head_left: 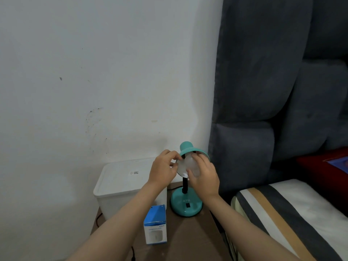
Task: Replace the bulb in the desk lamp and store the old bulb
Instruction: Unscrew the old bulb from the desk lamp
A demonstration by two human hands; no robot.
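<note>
Leftmost, a white lidded bin [120, 187] sits against the wall, lid on; likely where the old bulb goes, though that's a guess. Next, a blue and white bulb box [155, 224] stands upright on the brown table [197, 240], just in front of the bin and left of the lamp base [186, 204].

Left hand [162, 171] pinches the rim of the teal lamp shade [188, 148] at its lower left edge, fingers curled shut on the rim, steadying it. The shade is tilted so its open mouth faces the camera and a bit down; the black stem rises from the base behind it.

The bulb [190, 164] is inside the shade mouth, white frosted globe, dome pointing out toward the person. Its long axis runs along the shade axis, screw end up and back into the socket, hidden. Cannot tell if it's old or new, or how far threaded.

Right hand [204, 177] wraps the globe from the right, fingertips closed on it.

Handling: bulb looks light, smooth, a bit slippery, and probably breakable. Best hold is around the widest part of the globe with spread fingertips, gentle pressure, twisting about the long axis, no sideways bending. The lamp looks light too, so the shade needs bracing.

Far right, grey headboard [263, 91] and striped bedding [291, 219].
</note>
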